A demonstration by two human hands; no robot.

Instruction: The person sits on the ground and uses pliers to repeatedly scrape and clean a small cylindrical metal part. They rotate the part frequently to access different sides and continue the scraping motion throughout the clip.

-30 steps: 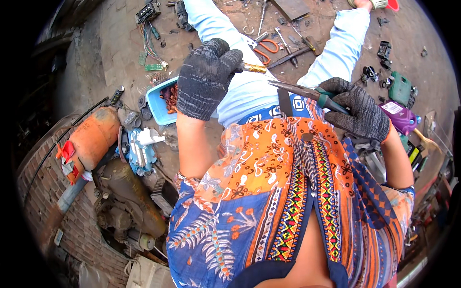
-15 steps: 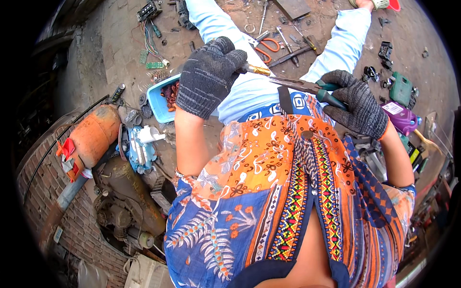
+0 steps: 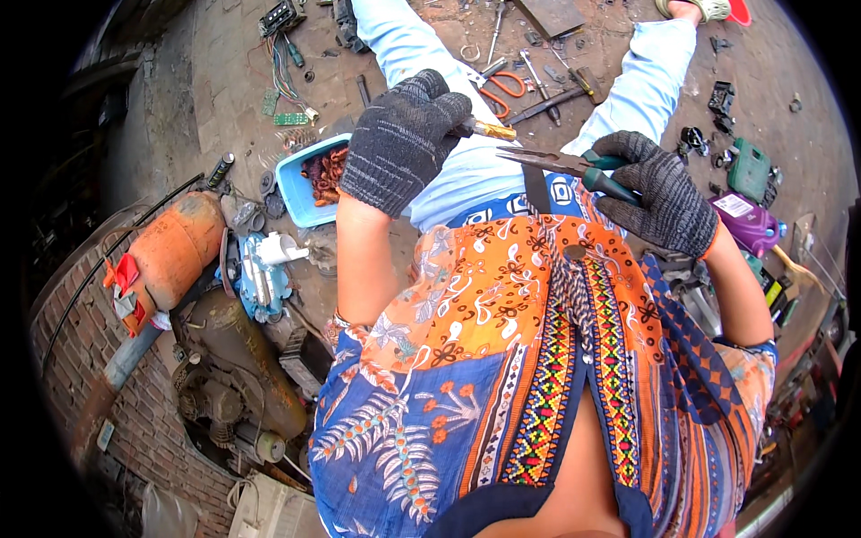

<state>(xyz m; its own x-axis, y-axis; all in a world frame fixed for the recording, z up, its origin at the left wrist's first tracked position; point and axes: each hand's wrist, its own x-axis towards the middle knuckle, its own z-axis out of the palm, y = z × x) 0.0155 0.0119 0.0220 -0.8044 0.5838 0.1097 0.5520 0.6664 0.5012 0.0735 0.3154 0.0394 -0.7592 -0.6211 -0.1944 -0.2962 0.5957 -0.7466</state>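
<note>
My left hand, in a dark grey knit glove, pinches a small yellow-and-metal piece that points to the right. My right hand, gloved the same way, grips long-nose pliers with dark green handles; their jaws lie just below the piece, apparently apart from it. A blue tub of reddish-brown scrap sits beside my left forearm. Beyond my hands, orange-handled scissors lie between my outstretched legs.
An orange cylinder, a rusty tank and a blue bundle crowd the left. Circuit boards and several tools lie ahead on the floor. A green case and a purple container are at the right.
My left hand has shifted slightly to the right with the piece. My right hand has moved a little up and left with the pliers.
</note>
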